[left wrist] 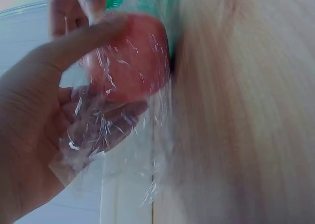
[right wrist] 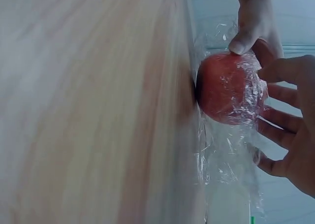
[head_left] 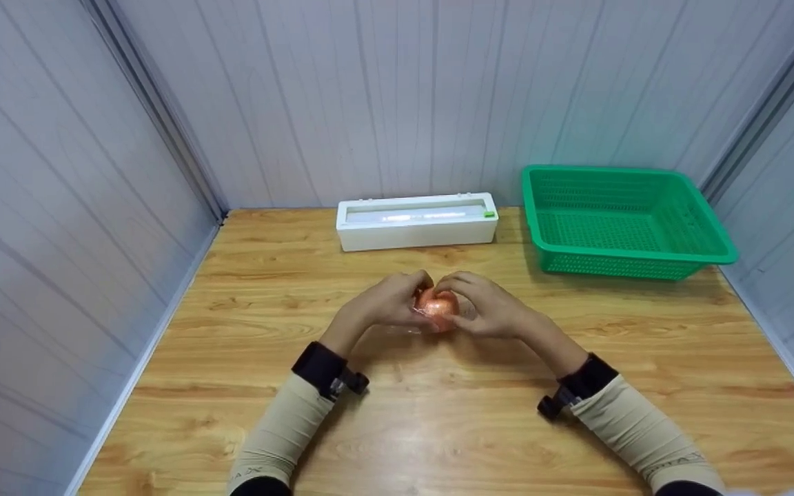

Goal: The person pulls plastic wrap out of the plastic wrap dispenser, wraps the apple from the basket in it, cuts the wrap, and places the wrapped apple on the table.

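Between both hands, low over the table, is a round red fruit point(head_left: 440, 310) wrapped in clear cling film point(left wrist: 106, 130). My left hand point(head_left: 397, 300) holds it, with the thumb pressed on its surface and fingers behind, as the left wrist view shows. On the other side my right hand point(head_left: 490, 306) is curved about the fruit, its thumb and fingers at the loose film. In the right wrist view the wrinkled film clings to the fruit point(right wrist: 224, 88), and a loose part hangs off past the right hand's point(right wrist: 298, 120) fingertips. Its exact kind is unclear.
A white cling film dispenser box point(head_left: 416, 233) with a clear window and a green cutter tab stands behind the hands by the back wall. At the back right sits a green plastic basket point(head_left: 621, 260). Pale panel walls point(head_left: 397, 103) enclose the wooden table point(head_left: 438, 427).
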`<state>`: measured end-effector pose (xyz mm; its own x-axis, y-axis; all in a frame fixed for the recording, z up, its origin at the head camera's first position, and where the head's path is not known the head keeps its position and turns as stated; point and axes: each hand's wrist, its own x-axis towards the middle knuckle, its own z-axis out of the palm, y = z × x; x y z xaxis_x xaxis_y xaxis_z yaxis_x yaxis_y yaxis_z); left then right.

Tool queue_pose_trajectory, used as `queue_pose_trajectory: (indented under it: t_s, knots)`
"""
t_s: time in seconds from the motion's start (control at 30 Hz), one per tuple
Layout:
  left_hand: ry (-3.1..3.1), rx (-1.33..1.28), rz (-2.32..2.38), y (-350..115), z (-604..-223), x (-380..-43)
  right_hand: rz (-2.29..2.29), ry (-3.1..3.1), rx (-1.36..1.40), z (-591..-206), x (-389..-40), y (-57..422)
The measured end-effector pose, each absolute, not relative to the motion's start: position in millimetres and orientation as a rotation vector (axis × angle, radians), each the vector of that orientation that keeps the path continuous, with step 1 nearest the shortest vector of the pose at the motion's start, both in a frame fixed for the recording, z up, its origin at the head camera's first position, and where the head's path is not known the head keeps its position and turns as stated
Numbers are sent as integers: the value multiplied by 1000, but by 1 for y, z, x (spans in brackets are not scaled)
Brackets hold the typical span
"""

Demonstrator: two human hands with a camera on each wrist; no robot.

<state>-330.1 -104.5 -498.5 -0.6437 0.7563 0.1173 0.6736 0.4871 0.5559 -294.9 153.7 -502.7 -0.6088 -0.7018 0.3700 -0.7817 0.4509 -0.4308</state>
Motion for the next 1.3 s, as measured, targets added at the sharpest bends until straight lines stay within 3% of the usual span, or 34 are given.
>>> queue_pose_trajectory:
  t_s: [0.4, 0.7, 1.03, 1.3]
  knots:
    - [2484, 1251, 810, -111, -492, -336, 847, -2706, 1300, -503, -291, 158]
    - [2553, 1142, 1169, -139, -465, -346, 934, -2694, 1247, -503, -299, 165]
    - [2342, 1103, 1956, -148, -436, -335, 1512, -2426, 1104, -479, -305, 185]
    - [1966, 1095, 2189, -130, -430, -316, 2078, -2155, 1072, -464, -297, 186]
